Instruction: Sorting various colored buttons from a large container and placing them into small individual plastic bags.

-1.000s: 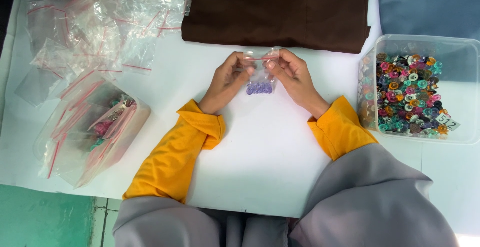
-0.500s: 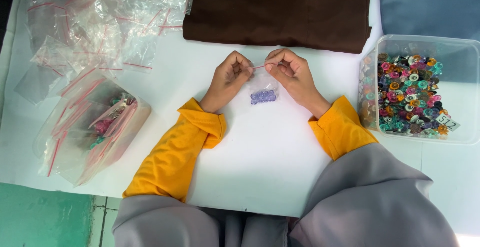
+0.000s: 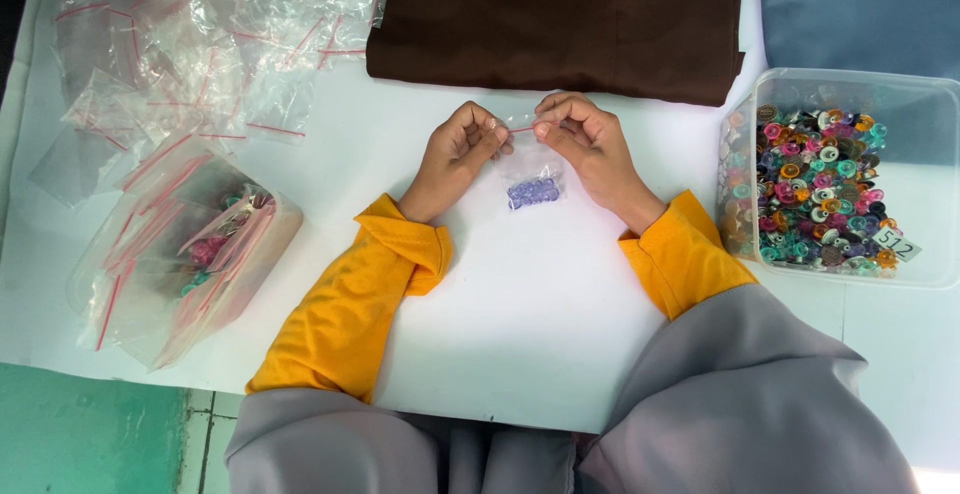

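The small clear zip bag (image 3: 530, 169) is the landmark here: it lies on the white bench (image 3: 540, 314) in front of the folded brown cloth (image 3: 560, 19), with a cluster of violet buttons (image 3: 533, 192) settled at its bottom end. The left hand (image 3: 455, 154) pinches the bag's red-lined mouth from the left side, thumb and forefinger pressed together on the strip; the right hand (image 3: 585, 139) pinches the same strip from the right, its grip likewise closed on the plastic. Both hands hold the top edge taut between them.

By the look of it, the step in hand is sealing the bag's zip strip. The next move would seem to call for running the pinched fingers along the strip until it is closed across its whole width, keeping the buttons low.

Well to the right of the bag stands a clear plastic tub (image 3: 850, 89) of mixed coloured buttons. To the bag's left lie loose empty zip bags (image 3: 210, 44) and a larger bag of filled packets (image 3: 185, 254)
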